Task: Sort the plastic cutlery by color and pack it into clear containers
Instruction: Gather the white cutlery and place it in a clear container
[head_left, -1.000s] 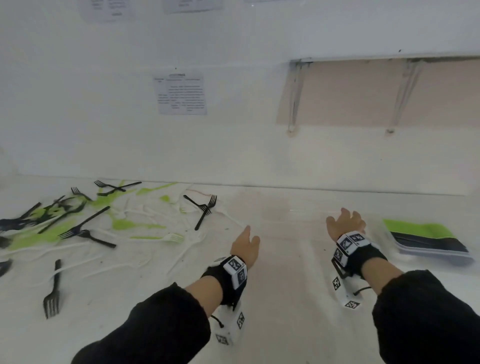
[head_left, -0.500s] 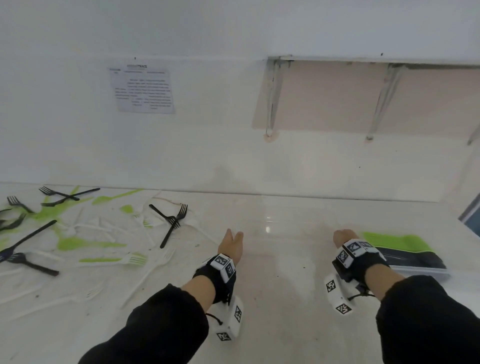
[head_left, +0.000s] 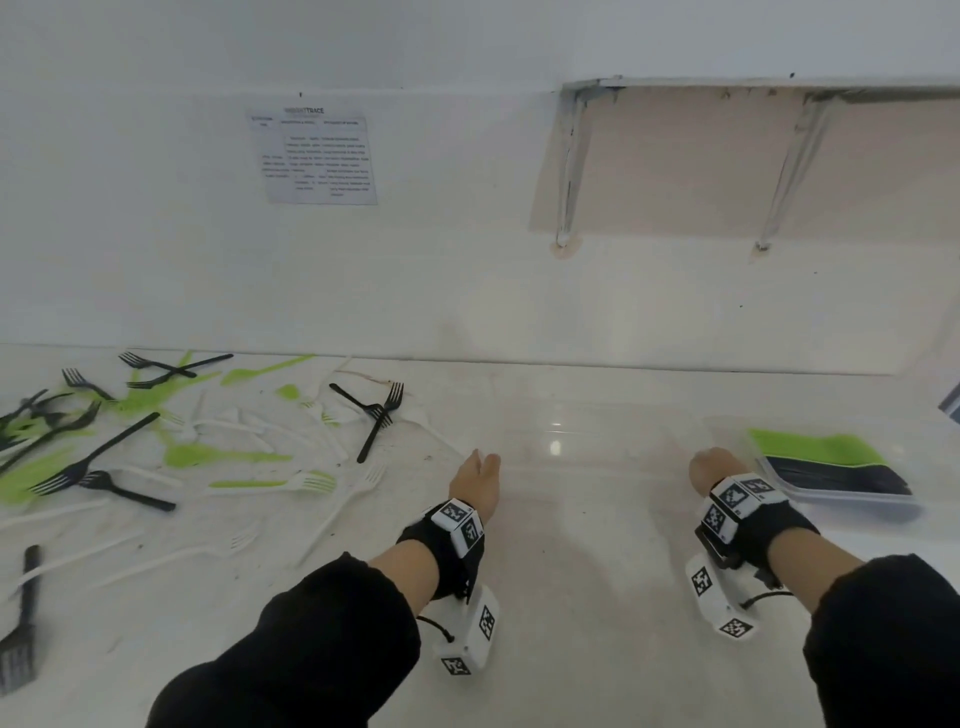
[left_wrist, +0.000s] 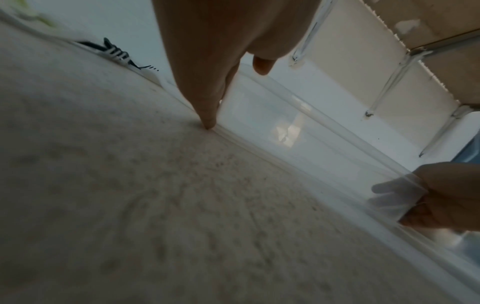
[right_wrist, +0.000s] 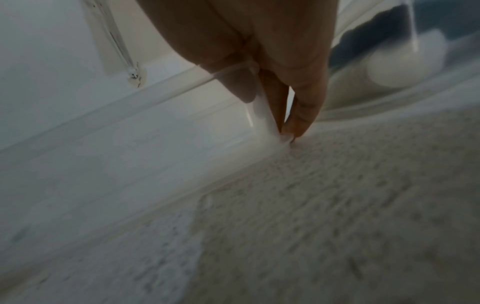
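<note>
**Both hands drawn in onto a clear container**

Since a second ago, both hands have pulled back toward the body and closed onto the ends of an empty clear container (head_left: 587, 441) lying on the bench (head_left: 571, 597) at centre. Its left end sits against the left hand (head_left: 475, 480), whose fingers (left_wrist: 207, 107) run straight down the wall to the bench surface while the thumb hooks over the rim. At the 3 o'clock end, the right hand (head_left: 714, 470) pinches the wall, thumb inside and fingers (right_wrist: 301, 115) outside.

Further toward 3 o'clock, just beside the right hand, a second clear container (head_left: 831, 473) holds stacked green and black cutlery.

Toward 9 and 10 o'clock, loose forks are scattered across the bench: black forks (head_left: 371, 421), green cutlery (head_left: 218, 456) and white forks (head_left: 343, 512), mixed and overlapping.

Behind the bench, a printed sheet (head_left: 314, 156) hangs on the wall at 11 o'clock, and a shelf on brackets (head_left: 571, 166) at 1 o'clock.
</note>
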